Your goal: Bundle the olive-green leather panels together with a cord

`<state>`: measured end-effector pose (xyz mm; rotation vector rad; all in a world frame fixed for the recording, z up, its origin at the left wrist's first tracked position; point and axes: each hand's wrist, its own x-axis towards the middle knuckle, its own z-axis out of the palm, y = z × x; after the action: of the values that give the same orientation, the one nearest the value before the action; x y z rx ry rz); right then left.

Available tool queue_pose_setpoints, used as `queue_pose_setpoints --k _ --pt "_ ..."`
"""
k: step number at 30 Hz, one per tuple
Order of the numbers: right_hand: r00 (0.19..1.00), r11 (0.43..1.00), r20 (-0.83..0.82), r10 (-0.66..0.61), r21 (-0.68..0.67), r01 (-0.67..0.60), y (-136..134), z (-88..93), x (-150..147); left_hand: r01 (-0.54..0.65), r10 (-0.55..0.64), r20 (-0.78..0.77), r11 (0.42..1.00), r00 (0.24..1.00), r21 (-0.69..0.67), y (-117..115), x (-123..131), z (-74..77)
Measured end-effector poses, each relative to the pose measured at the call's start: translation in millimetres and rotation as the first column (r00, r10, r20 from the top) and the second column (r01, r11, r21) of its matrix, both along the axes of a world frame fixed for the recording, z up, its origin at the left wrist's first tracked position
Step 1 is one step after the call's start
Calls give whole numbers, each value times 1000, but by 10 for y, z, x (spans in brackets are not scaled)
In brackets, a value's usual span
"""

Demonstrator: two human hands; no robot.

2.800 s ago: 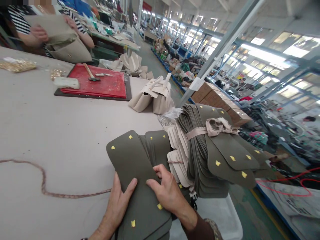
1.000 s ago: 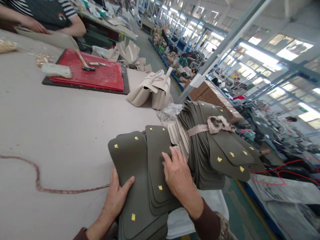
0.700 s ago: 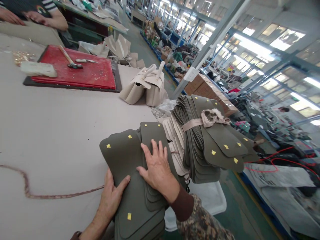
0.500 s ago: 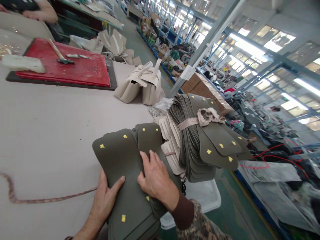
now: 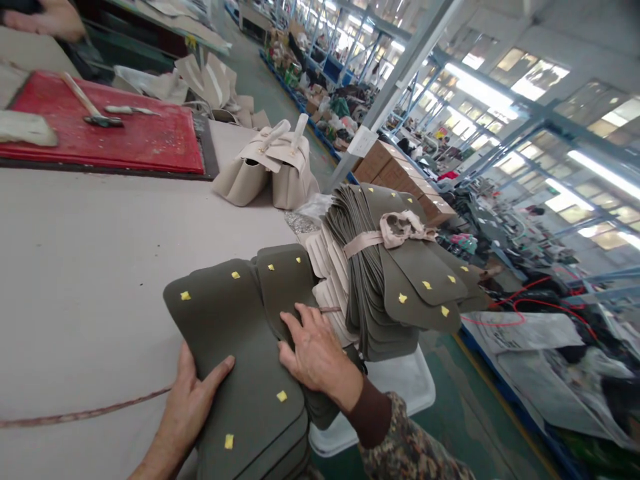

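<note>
Head view: stack of olive leather panels (image 5: 235, 360) lies flat at bench (image 5: 90, 267) near edge, between both hands. Left hand (image 5: 193, 400) flat on stack's left edge, fingers spread open, gripping nothing. Right hand (image 5: 313, 350) pressed on right side, fingers curled over narrower flap pieces (image 5: 280, 280). Panels look thin, floppy, smooth, likely to slide; stack fairly heavy. Best held at side edges, supported underneath. Long axis runs toward person, rounded corners far end.

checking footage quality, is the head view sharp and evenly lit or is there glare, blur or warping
Head view: hands and the olive leather panels are sharp under soft, even light; windows at upper right blow out to white glare; the steel column leans with wide-angle warping; the far aisle looks soft.
</note>
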<state>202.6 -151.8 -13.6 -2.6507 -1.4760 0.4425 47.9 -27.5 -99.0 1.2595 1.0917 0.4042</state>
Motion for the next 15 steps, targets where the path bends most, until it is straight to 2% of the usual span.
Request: queue_pose_setpoints --k 7,12,15 --pt "996 998 60 -62 -29 64 -13 -34 -29 -19 24 59 996 998 -86 9 -47 -25" --pt "997 995 24 71 71 -73 68 -185 -57 -34 43 107 996 993 -86 29 -119 -112" --pt "995 987 -50 84 139 -76 56 -275 -5 -43 43 118 999 992 -5 -2 -106 -129"
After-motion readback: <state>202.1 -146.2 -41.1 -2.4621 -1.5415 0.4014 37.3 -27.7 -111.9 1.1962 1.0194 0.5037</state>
